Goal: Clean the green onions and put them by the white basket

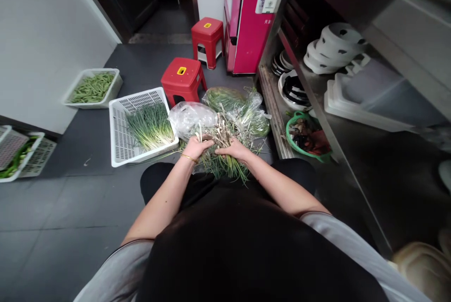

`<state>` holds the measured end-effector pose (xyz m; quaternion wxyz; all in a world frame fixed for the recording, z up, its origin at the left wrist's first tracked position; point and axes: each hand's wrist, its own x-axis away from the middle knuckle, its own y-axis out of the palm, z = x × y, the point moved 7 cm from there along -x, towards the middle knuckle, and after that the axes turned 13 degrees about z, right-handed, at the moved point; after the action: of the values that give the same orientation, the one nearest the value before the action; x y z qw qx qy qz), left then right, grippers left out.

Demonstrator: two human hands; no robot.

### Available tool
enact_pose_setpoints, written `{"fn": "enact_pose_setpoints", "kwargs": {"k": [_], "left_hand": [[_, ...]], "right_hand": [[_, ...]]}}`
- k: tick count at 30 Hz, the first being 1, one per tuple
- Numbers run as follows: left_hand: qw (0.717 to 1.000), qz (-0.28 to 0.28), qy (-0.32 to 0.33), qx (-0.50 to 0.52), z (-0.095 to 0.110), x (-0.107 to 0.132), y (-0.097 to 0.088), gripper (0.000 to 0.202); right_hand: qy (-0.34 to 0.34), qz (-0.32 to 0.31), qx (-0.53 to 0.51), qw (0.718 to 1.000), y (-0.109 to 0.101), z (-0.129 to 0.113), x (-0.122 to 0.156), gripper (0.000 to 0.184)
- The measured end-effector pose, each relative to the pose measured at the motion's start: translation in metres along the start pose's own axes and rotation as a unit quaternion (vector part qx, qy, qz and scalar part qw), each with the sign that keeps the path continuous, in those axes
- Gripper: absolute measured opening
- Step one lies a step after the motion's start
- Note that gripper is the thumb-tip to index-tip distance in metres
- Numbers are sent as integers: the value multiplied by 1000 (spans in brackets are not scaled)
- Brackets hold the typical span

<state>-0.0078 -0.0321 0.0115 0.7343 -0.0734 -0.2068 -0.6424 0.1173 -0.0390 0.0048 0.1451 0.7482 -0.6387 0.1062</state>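
Between my knees, my right hand [237, 149] is closed around a bunch of thin scallions [230, 166], their dry, rooty ends pointing away from me and green leaves hanging toward my lap. My left hand [198, 148], with a bracelet on its wrist, is closed beside it; a few pale stalks poke up from its fingers. Both thumbs point inward, nearly meeting. Just beyond the hands lie more scallions in clear plastic bags [225, 100] on the floor. To the left, a white slotted basket [118, 128] holds neatly laid scallions [150, 126], white ends toward me.
Two red stools [181, 79] stand ahead, near a pink fridge [252, 25]. A tub of green beans [92, 88] sits by the left wall. At right, a metal shelf [352, 151] holds white containers, with a green basket [291, 135] of scraps low down.
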Motion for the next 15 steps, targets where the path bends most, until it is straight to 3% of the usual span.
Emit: {"fn": "enact_pose_setpoints", "kwargs": {"k": [4, 8, 11, 15], "left_hand": [[996, -62, -58, 16, -8, 5, 11, 36], [997, -24, -55, 44, -5, 5, 6, 41], [998, 14, -26, 49, 7, 4, -10, 41], [998, 41, 25, 25, 28, 6, -34, 42]], "right_hand": [[24, -9, -19, 999, 1, 4, 2, 38], [43, -4, -24, 999, -5, 2, 0, 38], [31, 121, -31, 992, -49, -9, -7, 35], [-53, 309, -40, 949, -124, -45, -2, 32]]}}
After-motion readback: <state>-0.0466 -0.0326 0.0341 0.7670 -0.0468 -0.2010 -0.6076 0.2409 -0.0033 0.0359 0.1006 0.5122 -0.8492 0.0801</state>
